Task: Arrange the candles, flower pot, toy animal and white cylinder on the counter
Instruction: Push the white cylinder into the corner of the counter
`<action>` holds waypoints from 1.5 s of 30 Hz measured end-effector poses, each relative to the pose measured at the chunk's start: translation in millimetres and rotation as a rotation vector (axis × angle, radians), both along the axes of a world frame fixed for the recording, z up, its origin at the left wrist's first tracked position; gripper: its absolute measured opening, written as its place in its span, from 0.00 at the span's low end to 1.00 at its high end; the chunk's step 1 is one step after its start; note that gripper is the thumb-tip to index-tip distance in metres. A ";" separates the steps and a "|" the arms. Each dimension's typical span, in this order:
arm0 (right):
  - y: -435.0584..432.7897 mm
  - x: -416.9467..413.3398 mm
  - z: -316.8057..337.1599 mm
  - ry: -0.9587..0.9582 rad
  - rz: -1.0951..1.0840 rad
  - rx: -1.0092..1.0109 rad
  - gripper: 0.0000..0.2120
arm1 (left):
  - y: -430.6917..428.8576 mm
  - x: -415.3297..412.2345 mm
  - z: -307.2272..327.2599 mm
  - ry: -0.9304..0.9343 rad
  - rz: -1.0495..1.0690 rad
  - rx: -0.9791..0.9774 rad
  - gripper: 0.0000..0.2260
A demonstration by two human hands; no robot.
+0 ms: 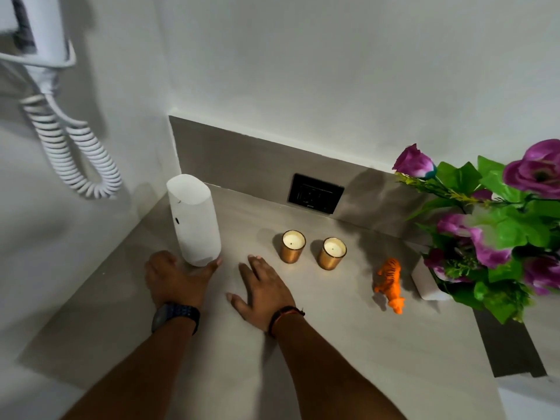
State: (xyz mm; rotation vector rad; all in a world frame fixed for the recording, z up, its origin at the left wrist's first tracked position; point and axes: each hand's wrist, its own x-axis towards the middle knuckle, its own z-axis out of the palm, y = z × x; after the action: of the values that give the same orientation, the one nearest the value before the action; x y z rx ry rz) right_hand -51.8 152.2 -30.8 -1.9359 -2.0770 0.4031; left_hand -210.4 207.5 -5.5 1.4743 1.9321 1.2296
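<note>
A tall white cylinder [194,216] stands upright at the counter's back left. My left hand [177,281] lies at its foot, thumb touching the front of the base and fingers beside it on the left, not wrapped around it. My right hand [262,291] rests flat on the counter [318,344] with fingers spread, holding nothing, just left of the candles. Two white candles in copper glasses, the left candle [292,246] and the right candle [331,253], stand side by side. An orange toy tiger [390,284] stands to their right. The white flower pot [425,283] with purple flowers is at the far right.
A black wall socket [315,193] sits in the grey backsplash behind the candles. A white wall-mounted hair dryer with a coiled cord [72,147] hangs on the left wall. The counter's right edge drops off below the flower pot.
</note>
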 end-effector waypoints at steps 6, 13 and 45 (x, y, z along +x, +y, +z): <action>18.3 -7.3 -7.2 -0.044 -0.009 0.053 0.36 | 43.1 0.9 -0.7 -0.118 -0.145 -0.061 0.43; 36.5 -10.7 -8.0 -0.019 0.000 0.083 0.35 | 117.1 -0.5 0.0 -0.154 -0.114 -0.088 0.43; 17.9 17.7 36.9 0.191 -0.212 0.602 0.09 | 111.1 63.3 -4.3 -0.006 -0.262 0.045 0.39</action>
State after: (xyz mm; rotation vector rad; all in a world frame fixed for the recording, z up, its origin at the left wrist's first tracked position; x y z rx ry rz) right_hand -34.1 170.0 6.1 -1.6461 -1.6043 -0.0806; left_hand -147.2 318.6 -9.8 1.6813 1.6529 1.1634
